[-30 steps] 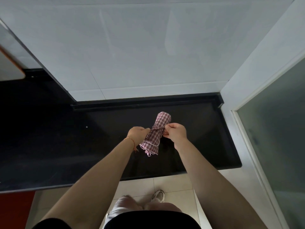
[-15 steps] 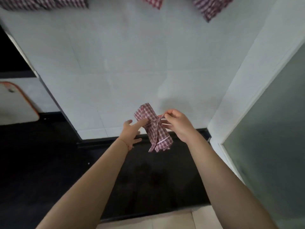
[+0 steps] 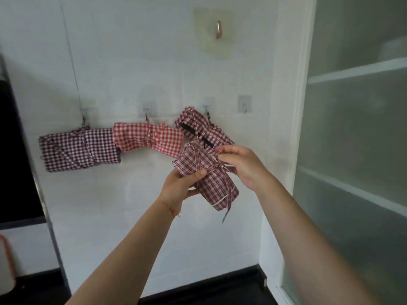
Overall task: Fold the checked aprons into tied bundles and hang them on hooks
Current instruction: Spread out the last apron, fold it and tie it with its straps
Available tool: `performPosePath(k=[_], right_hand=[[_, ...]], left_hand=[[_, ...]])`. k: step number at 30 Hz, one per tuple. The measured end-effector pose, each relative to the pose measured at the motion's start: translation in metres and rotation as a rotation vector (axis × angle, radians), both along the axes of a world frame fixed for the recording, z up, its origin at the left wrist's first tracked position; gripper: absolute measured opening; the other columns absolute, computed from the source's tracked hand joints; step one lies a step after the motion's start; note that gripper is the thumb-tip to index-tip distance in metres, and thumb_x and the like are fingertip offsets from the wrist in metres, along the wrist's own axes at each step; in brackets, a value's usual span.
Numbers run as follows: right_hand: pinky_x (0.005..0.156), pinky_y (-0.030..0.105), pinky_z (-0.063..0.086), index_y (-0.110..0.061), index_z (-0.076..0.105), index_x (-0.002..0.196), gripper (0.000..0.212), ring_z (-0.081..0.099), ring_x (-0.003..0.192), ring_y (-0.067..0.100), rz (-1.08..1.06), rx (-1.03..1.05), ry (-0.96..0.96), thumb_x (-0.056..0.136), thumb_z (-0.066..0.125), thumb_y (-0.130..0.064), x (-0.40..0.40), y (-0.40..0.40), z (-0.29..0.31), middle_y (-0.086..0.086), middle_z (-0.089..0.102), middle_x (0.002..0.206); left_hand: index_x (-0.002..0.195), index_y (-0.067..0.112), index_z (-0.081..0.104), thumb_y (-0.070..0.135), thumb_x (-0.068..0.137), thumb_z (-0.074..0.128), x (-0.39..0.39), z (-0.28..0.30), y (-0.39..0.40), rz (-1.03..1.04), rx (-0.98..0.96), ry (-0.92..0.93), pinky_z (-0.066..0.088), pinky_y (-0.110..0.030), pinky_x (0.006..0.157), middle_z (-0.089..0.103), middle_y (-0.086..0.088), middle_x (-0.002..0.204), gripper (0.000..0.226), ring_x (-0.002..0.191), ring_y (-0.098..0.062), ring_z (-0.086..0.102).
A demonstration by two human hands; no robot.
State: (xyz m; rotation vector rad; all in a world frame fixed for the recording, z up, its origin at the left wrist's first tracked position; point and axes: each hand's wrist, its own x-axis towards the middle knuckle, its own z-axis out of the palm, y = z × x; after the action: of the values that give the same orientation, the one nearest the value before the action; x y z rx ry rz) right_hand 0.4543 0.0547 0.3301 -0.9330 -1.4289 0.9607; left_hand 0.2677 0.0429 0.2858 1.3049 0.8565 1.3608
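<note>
A rolled dark-red checked apron bundle (image 3: 206, 177), tied round its middle with a thin strap, is held up in front of the white wall. My left hand (image 3: 180, 187) grips it from below, thumb across the cloth. My right hand (image 3: 241, 166) pinches the strap loop at the bundle's upper right. Three tied bundles hang on wall hooks behind: a purple checked one (image 3: 79, 148), a red checked one (image 3: 149, 138) and a dark-red one (image 3: 203, 126). A bare metal hook (image 3: 244, 104) is on the wall right of them.
A larger copper hook (image 3: 218, 29) on a clear pad sits higher on the wall. The black counter (image 3: 198, 291) runs along the bottom. A frosted glass cabinet door (image 3: 356, 150) fills the right side. A white board with an orange rim (image 3: 6, 260) leans at the far left.
Both hands lifted the bundle from the counter up to hook height. The view tilted up, bringing the hanging bundles and hooks into sight. My left hand went from pointing at the bundle to gripping it.
</note>
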Motion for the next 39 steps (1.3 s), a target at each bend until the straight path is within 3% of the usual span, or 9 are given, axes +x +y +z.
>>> performPosePath(k=[3,7,16,20,23,26,30,36,39], right_hand=[[0.081,0.033,0.059,-0.012,0.075,0.105,0.025,0.073,0.094,0.021,-0.086,0.022,0.013,0.087,0.062,-0.002,0.007,0.0,0.017,0.006,0.076,0.1],[0.068,0.026,0.053,-0.008,0.073,0.103,0.025,0.068,0.072,0.014,-0.059,0.002,0.146,0.09,0.055,0.003,0.025,-0.001,0.036,0.004,0.073,0.082],[0.073,0.032,0.053,-0.003,0.067,0.092,0.007,0.063,0.068,0.017,0.031,-0.072,0.423,0.093,0.067,-0.01,0.061,0.015,0.049,0.007,0.066,0.075],[0.071,0.033,0.052,-0.004,0.068,0.084,0.006,0.061,0.068,0.018,-0.062,-0.039,0.379,0.09,0.066,-0.005,0.066,0.02,0.056,0.007,0.064,0.073],[0.066,0.032,0.051,-0.005,0.065,0.077,0.014,0.058,0.065,0.018,-0.125,-0.015,0.355,0.088,0.059,0.001,0.067,0.026,0.061,0.007,0.06,0.067],[0.063,0.03,0.053,-0.003,0.066,0.084,0.007,0.062,0.065,0.019,-0.087,0.008,0.373,0.089,0.062,-0.001,0.072,0.033,0.065,0.009,0.063,0.07],[0.064,0.029,0.055,0.001,0.07,0.093,0.01,0.069,0.07,0.019,-0.108,0.025,0.361,0.09,0.07,-0.008,0.08,0.043,0.068,0.009,0.071,0.078],[0.059,0.027,0.054,0.0,0.069,0.078,0.01,0.066,0.061,0.018,-0.148,-0.012,0.459,0.087,0.068,-0.004,0.084,0.059,0.077,0.008,0.067,0.065],[0.066,0.032,0.052,-0.002,0.069,0.089,0.007,0.063,0.071,0.024,-0.192,-0.023,0.452,0.084,0.065,-0.004,0.082,0.074,0.081,0.013,0.064,0.076]], left_hand=[[0.119,0.019,0.064,0.017,0.081,0.08,0.016,0.02,0.005,0.008,0.039,0.005,0.06,-0.036,0.079,0.074,0.002,0.113,0.042,0.104,-0.022,0.07],[0.115,0.021,0.065,0.015,0.081,0.08,0.033,0.044,0.014,-0.001,0.105,0.045,0.061,-0.037,0.079,0.073,0.002,0.113,0.037,0.102,-0.021,0.07],[0.119,0.014,0.065,0.016,0.081,0.08,0.062,0.075,0.032,-0.016,0.123,0.073,0.062,-0.039,0.078,0.072,-0.001,0.114,0.042,0.102,-0.023,0.07],[0.121,0.013,0.065,0.015,0.081,0.08,0.073,0.078,0.037,0.003,0.119,0.046,0.062,-0.04,0.079,0.072,0.0,0.113,0.043,0.101,-0.022,0.069],[0.113,0.016,0.066,0.016,0.082,0.08,0.081,0.079,0.04,0.017,0.139,0.041,0.061,-0.03,0.067,0.072,0.004,0.107,0.034,0.096,-0.016,0.069],[0.105,0.018,0.066,0.015,0.081,0.08,0.089,0.084,0.045,0.042,0.157,0.033,0.06,-0.027,0.062,0.071,0.004,0.104,0.028,0.093,-0.014,0.069],[0.113,0.013,0.065,0.017,0.079,0.082,0.098,0.092,0.052,0.096,0.183,0.059,0.061,-0.029,0.064,0.071,0.001,0.109,0.039,0.091,-0.013,0.069],[0.143,0.027,0.034,0.02,0.077,0.085,0.108,0.103,0.059,0.187,0.413,0.191,0.063,-0.04,0.071,0.059,0.005,0.12,0.083,0.102,-0.015,0.065],[0.136,0.03,0.043,0.034,0.08,0.081,0.107,0.117,0.067,0.349,0.613,0.427,0.06,-0.032,0.079,0.061,0.005,0.117,0.067,0.1,-0.011,0.064]])
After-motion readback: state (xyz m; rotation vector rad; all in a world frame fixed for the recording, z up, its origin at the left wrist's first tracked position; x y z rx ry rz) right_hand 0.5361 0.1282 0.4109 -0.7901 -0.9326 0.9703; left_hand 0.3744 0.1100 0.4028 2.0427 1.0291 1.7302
